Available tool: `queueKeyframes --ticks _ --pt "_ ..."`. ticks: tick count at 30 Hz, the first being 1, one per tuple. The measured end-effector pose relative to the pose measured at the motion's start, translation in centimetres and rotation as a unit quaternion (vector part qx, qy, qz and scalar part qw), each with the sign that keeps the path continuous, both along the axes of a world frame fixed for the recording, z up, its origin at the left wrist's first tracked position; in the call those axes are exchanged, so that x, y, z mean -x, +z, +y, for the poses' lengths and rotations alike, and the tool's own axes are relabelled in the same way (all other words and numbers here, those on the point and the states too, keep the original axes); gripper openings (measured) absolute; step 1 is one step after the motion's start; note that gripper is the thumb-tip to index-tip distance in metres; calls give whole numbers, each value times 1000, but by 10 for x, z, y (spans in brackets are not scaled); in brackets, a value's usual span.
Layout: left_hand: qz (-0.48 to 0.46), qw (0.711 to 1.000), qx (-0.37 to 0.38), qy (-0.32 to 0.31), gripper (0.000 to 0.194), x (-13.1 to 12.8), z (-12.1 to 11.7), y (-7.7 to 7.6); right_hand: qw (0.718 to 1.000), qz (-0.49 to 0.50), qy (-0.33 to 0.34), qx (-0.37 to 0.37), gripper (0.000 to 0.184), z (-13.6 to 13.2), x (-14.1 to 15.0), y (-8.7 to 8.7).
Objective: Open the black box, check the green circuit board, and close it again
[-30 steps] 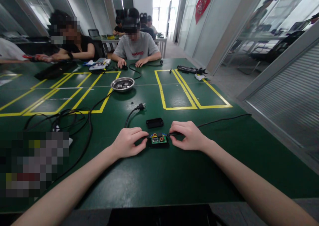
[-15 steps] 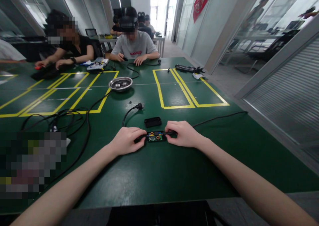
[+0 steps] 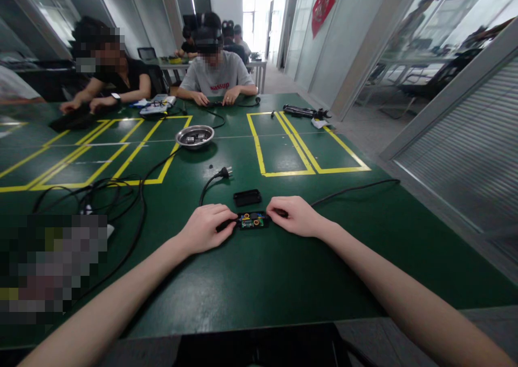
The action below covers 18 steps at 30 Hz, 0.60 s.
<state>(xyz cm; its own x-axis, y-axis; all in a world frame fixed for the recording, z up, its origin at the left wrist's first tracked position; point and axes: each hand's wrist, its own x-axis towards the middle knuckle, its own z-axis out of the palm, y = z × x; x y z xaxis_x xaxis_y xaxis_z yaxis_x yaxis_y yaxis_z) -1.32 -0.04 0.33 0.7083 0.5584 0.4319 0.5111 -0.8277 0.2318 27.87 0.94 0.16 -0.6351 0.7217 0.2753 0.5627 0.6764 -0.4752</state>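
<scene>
A small black box half with a green circuit board (image 3: pixel 253 222) lies open-side up on the green table between my hands. Copper-coloured coils and coloured wires show on the board. At its left end, the fingers of my left hand (image 3: pixel 208 228) are closed on a black power cord, whose plug (image 3: pixel 224 172) lies just beyond. My right hand (image 3: pixel 297 217) pinches the black cable (image 3: pixel 356 187) at the box's right end; that cable trails off to the right. Behind the box rests its black cover (image 3: pixel 247 197), touched by neither hand.
A metal bowl (image 3: pixel 195 136) with metal parts stands farther back. Tangled black cables (image 3: pixel 109 191) lie at left, beside a blurred-out patch. Yellow tape (image 3: pixel 287 173) marks the table, with a folded black tripod-like item (image 3: pixel 305 111) at the back right. Two co-workers sit across the table.
My right thumb and fingers have drawn closer together at the cable end. My left hand stays almost still. The co-worker in grey has brought both hands together on a small dark object.
</scene>
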Motion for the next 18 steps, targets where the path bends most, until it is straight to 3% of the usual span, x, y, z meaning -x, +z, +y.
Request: queueKeyframes --ticks 9,13,18 --pt "49 998 -27 -31 23 -1 0 3 1000 -11 -8 14 15 -1 3 -2" --pt "82 996 -43 -16 25 -3 1 2 999 -9 -51 6 15 0 6 -5" --pt "2 999 -47 0 17 -3 2 0 993 14 -118 -16 27 1 9 -9"
